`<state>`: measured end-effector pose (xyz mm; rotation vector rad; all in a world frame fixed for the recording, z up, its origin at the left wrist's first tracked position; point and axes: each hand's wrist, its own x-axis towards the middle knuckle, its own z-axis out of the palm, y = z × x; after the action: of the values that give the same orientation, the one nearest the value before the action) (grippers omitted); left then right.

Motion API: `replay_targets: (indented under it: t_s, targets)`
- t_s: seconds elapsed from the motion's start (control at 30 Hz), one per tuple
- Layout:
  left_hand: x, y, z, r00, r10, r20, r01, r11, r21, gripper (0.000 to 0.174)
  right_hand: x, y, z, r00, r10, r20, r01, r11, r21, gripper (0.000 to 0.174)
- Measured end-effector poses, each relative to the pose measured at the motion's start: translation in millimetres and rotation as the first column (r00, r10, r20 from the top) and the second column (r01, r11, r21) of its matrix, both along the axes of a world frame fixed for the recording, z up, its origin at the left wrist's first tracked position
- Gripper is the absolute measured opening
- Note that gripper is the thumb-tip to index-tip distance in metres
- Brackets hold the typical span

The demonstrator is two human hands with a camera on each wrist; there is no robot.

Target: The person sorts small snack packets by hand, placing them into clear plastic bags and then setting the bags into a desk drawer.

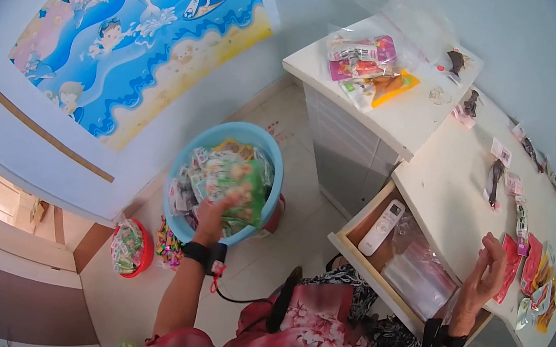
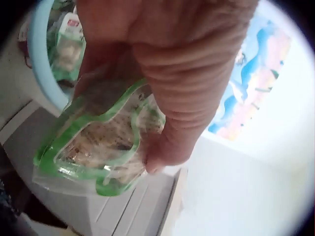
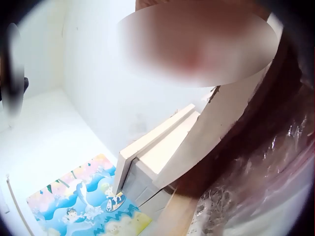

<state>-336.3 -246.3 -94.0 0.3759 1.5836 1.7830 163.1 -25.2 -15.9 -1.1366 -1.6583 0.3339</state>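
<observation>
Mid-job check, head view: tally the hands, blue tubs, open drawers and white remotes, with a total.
Hands: 2 (left hand, right hand)
Blue tub: 1
Open drawer: 1
White remote: 1
Total: 5

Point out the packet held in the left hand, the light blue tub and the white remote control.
Green-edged packet [image 2: 101, 142]: left wrist view, on its clear window.
Light blue tub [image 1: 278, 179]: head view, on its right rim.
White remote control [image 1: 381, 227]: head view, mid-body.
</observation>
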Motion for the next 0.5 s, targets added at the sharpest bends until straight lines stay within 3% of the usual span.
replay_targets:
  t_s: [0.07, 0.17, 0.27, 0.3, 0.5]
  targets:
    - [-39, -5, -32, 0.981, 0.189, 0.032, -0.187, 0.981, -0.044, 0.052, -1, 3, -3, 1.0, 0.004, 0.024, -0.004, 1.0, 0.01, 0.018]
    - [-62, 15, -36, 0.932, 0.355, 0.078, -0.354, 0.935, -0.03, 0.05, -3, 2, -3, 0.999, 0.001, 0.045, -0.001, 1.0, 0.002, 0.019]
    - [-91, 43, -40, 0.941, 0.331, 0.077, -0.315, 0.935, -0.166, 0.055, -4, 1, -1, 0.999, -0.007, 0.044, 0.008, 1.0, -0.023, 0.02]
    - [-105, 60, -68, 0.926, 0.344, 0.153, -0.357, 0.932, 0.068, 0.057, -4, 1, -1, 0.999, -0.01, 0.038, 0.012, 1.0, -0.029, 0.02]
    - [-136, 129, -81, 0.832, 0.547, -0.093, -0.555, 0.813, -0.177, 0.07, -7, 0, -3, 0.999, -0.047, 0.002, 0.047, 0.996, -0.074, 0.019]
